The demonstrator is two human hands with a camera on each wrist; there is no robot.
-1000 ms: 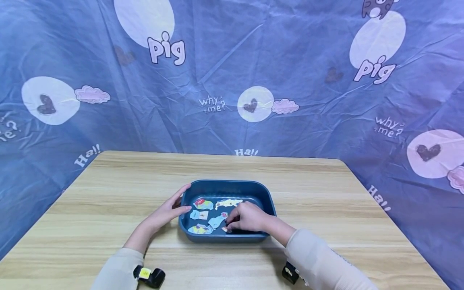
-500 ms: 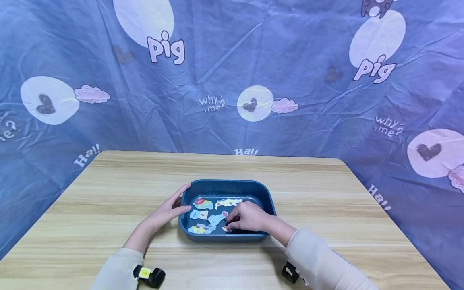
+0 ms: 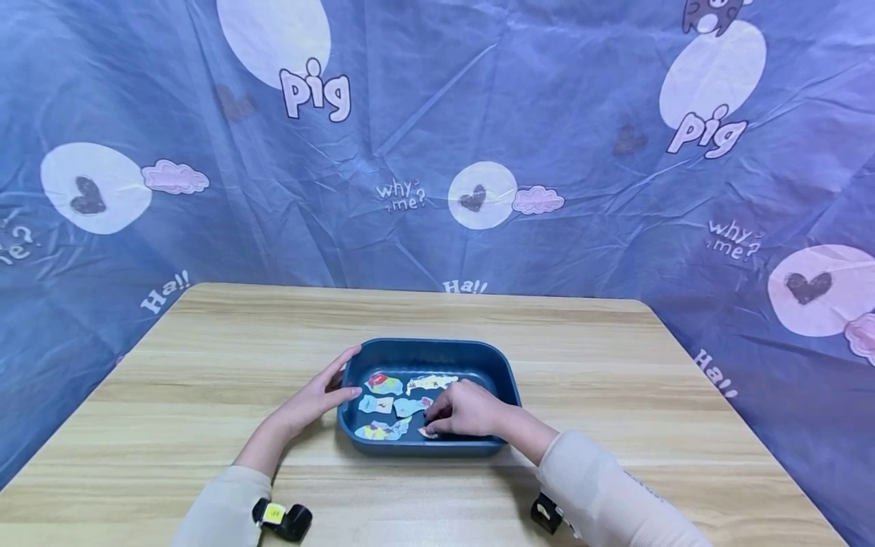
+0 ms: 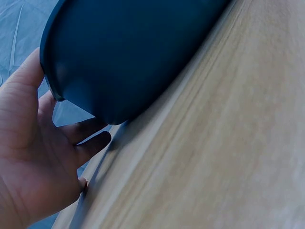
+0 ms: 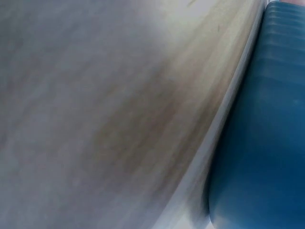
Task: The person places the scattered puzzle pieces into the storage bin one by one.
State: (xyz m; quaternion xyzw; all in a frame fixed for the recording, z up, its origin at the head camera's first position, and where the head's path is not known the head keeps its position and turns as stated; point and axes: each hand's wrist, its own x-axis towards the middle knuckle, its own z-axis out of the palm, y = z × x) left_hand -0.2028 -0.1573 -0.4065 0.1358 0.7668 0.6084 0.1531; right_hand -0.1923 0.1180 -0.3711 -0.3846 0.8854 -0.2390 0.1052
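Note:
A dark blue rectangular plastic box (image 3: 431, 450) sits on the wooden table. My left hand (image 3: 316, 403) holds its left end, the thumb over the rim and the other fingers outside; the left wrist view shows this hand (image 4: 40, 143) against the box wall (image 4: 128, 52). Inside, my right hand (image 3: 468, 410) has curled fingers low over several flat, printed paper pieces. A small piece (image 3: 425, 433) shows under its thumb, and a light blue piece (image 3: 408, 407) lies right at its fingertips. Whether these fingers pinch a piece, I cannot tell.
More paper pieces lie on the box floor: a red and green one (image 3: 384, 384), a pale one (image 3: 431, 383), a light blue one (image 3: 375, 404) and a yellow and blue one (image 3: 381, 431). A blue printed cloth (image 3: 410, 114) hangs behind the table (image 3: 581, 334).
The light blue middle piece by my right fingertips has turned flatter and its left end has moved toward the far side. The left hand and box stay in place.

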